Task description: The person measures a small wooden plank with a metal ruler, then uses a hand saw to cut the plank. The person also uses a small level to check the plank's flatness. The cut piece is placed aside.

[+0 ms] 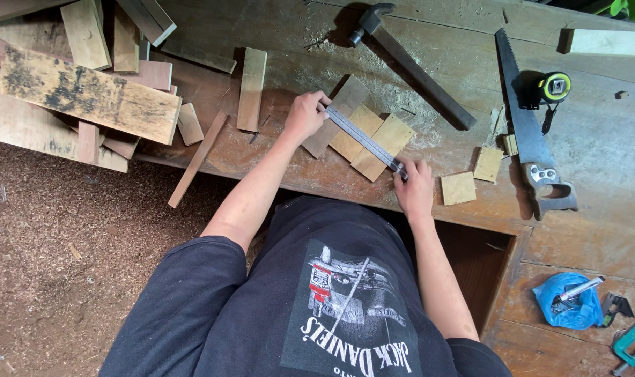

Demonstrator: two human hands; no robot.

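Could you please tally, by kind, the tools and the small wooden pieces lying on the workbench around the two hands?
Steel ruler under the left hand and right hand: 1
Flat wooden pieces beneath the ruler: 3
Small square wooden offcuts: 2
Dark claw hammer: 1
Handsaw: 1
Yellow-and-black tape measure: 1
Total: 9

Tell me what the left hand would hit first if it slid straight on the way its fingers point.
The left hand points along the steel ruler toward the bench's far side. Beyond the dark wood piece under it, the hammer likely comes first, though the exact line is uncertain.
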